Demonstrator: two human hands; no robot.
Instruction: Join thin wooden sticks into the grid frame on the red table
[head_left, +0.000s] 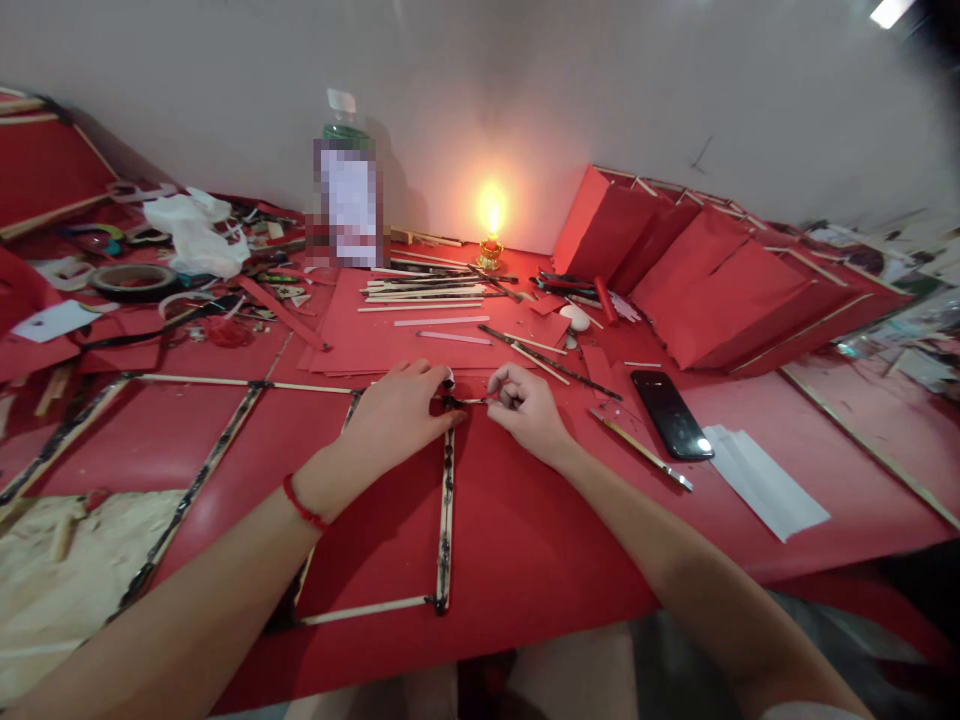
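Steadying a stick frame (445, 500) corner in front of a lit candle (492, 240)

I have the frame's far corner nearer me than the candle, with my left hand (397, 408) closed on it, thumb against fingers. My right hand (527, 408) pinches a thin strip (472, 401) at that corner; how firmly, I cannot tell. A sideways tug on the strip could twist the blackened joint, and my left forearm, lying across the frame, could skew it if it presses down. Loose sticks (424, 290) lie just left of the candle, near its flame; a careless reach there could tip it and scorch them or the red paper sheets (360, 345).
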